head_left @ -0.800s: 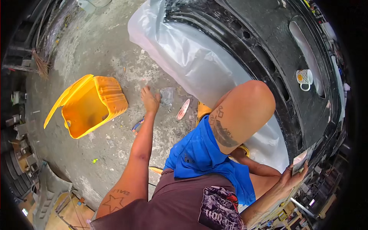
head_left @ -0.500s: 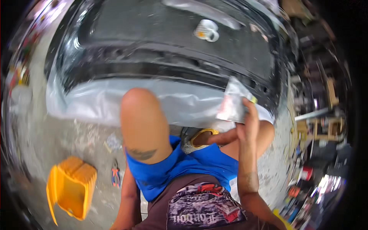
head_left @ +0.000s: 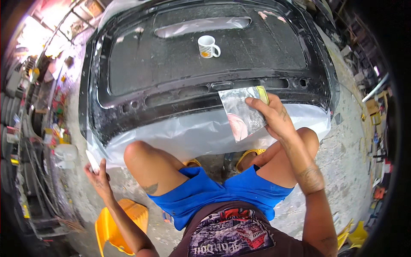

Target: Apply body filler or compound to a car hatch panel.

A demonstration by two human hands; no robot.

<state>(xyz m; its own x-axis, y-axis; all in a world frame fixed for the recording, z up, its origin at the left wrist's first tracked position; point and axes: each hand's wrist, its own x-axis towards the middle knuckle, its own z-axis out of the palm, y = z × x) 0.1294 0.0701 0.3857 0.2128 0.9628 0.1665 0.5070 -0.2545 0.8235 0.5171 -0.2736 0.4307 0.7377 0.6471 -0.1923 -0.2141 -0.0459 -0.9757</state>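
Observation:
My right hand [head_left: 276, 115] grips a flat grey sheet [head_left: 244, 105] by its edge, thumb on top. A smear of pink paste [head_left: 236, 126] lies on the sheet, and a yellow-green strip [head_left: 262, 93] shows at its far corner. Off to the left, my left hand [head_left: 99, 176] pinches a narrow white pointed object [head_left: 92, 161], its kind unclear. In front of me lies a large black vehicle panel [head_left: 171, 58] with slots along its near edge. A white mug [head_left: 206, 46] with an orange mark stands on it.
Translucent plastic sheeting [head_left: 188, 128] lies under the panel's near side. A yellow cut-open container [head_left: 112, 225] is on the floor by my left forearm. Cluttered shelves and tyres [head_left: 12, 107] line the left; more clutter lies to the right.
My left hand has come up from low beside my leg and now shows the white object. The sheet in my right hand has tilted, showing its pink paste. The view has shifted.

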